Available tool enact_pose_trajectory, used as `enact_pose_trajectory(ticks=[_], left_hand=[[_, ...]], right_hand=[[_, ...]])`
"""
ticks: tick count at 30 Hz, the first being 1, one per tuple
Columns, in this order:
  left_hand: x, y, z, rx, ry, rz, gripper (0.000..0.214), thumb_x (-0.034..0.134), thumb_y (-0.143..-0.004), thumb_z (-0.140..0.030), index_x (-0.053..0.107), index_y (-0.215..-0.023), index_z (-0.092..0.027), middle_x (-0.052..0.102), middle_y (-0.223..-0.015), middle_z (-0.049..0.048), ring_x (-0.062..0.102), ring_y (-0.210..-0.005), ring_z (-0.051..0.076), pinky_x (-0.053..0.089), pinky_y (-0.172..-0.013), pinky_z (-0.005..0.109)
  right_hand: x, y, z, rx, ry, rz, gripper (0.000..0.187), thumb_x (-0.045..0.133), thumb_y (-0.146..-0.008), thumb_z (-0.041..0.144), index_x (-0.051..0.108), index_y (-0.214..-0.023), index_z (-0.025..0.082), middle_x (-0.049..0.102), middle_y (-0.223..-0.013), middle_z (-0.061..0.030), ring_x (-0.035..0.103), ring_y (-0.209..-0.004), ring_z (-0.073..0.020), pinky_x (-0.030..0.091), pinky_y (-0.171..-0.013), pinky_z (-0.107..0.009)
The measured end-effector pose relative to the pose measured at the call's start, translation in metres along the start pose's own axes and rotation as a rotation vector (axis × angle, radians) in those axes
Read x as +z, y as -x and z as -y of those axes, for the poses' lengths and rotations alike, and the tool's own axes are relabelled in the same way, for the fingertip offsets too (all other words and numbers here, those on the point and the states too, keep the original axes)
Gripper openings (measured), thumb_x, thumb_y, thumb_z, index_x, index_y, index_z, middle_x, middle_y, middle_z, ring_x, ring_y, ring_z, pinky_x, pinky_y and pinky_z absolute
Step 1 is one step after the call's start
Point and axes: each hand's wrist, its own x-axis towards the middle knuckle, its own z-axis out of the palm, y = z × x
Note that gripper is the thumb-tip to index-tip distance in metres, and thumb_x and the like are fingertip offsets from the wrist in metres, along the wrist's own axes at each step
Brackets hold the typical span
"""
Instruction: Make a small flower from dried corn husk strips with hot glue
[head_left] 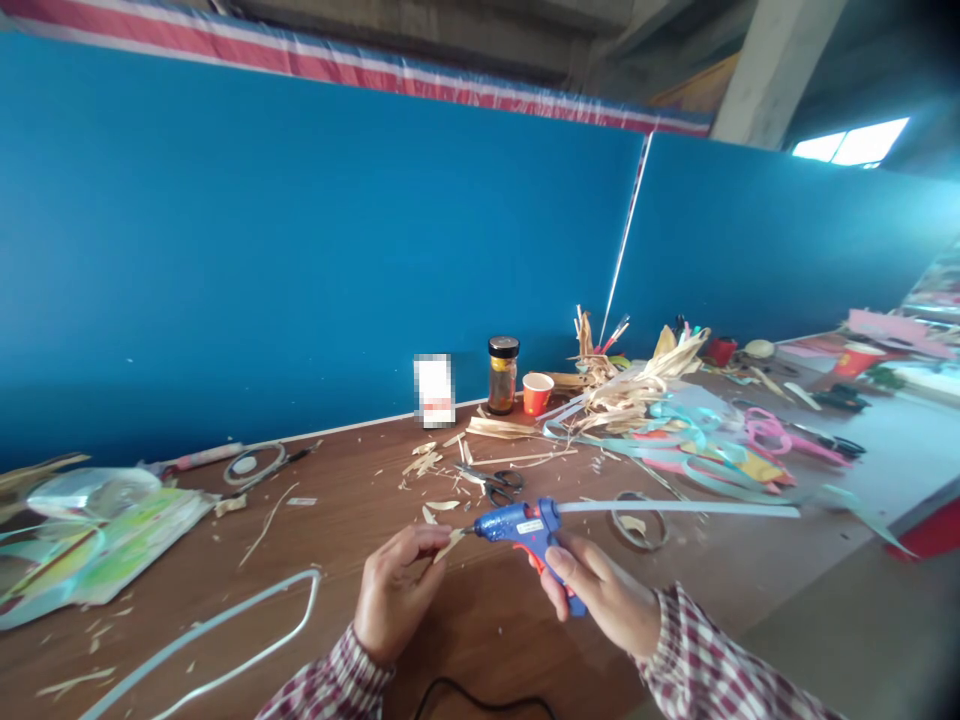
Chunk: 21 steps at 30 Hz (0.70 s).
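Over the brown desk (360, 530), the right hand (600, 588) grips a blue glue gun (514, 525), its nozzle at the pale husk piece (448, 546) pinched in the left hand's fingers (429, 538), dark scissors (501, 484) lying just beyond

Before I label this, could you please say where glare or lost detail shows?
In the head view, the window is blown nearly white, the blue partition looks hazy at far right, the upright white item is pixelated, and the glue gun looks fairly clear.
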Motion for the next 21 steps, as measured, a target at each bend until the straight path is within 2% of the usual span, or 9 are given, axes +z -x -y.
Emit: enact_pose_trajectory(ticks=[7, 15, 21], left_hand=[[0.0001, 0.0000, -0.0008, -0.008, 0.001, 0.000, 0.016, 0.058, -0.072, -0.010, 0.063, -0.083, -0.021, 0.071, -0.086, 0.0035, 0.067, -0.080, 0.018, 0.054, -0.069, 0.026], [0.0000, 0.0001, 0.0001, -0.002, 0.002, -0.001, 0.017, 0.059, -0.071, -0.009, 0.063, -0.083, -0.021, 0.071, -0.086, 0.0028, 0.066, -0.080, 0.017, 0.054, -0.071, 0.026], [0.0001, -0.0005, -0.0001, -0.005, 0.000, -0.015, 0.016, 0.058, -0.072, -0.010, 0.063, -0.082, -0.021, 0.071, -0.086, 0.0038, 0.066, -0.080, 0.018, 0.054, -0.071, 0.027]], right_hand=[[0.0006, -0.0001, -0.0001, 0.004, 0.004, -0.020, 0.039, 0.031, -0.091, 0.047, 0.051, -0.084, 0.015, 0.049, -0.053, 0.0030, 0.045, -0.050, -0.0106, 0.036, -0.053, -0.025], [0.0009, 0.0021, 0.0014, 0.004, -0.013, 0.018, 0.039, 0.032, -0.091, 0.048, 0.052, -0.086, 0.014, 0.048, -0.054, 0.0031, 0.046, -0.050, -0.0099, 0.036, -0.055, -0.024], [-0.0006, 0.0022, -0.0025, 0.022, -0.012, -0.019, 0.039, 0.032, -0.091, 0.049, 0.051, -0.085, 0.015, 0.049, -0.055, 0.0031, 0.046, -0.050, -0.0100, 0.036, -0.055, -0.024]])
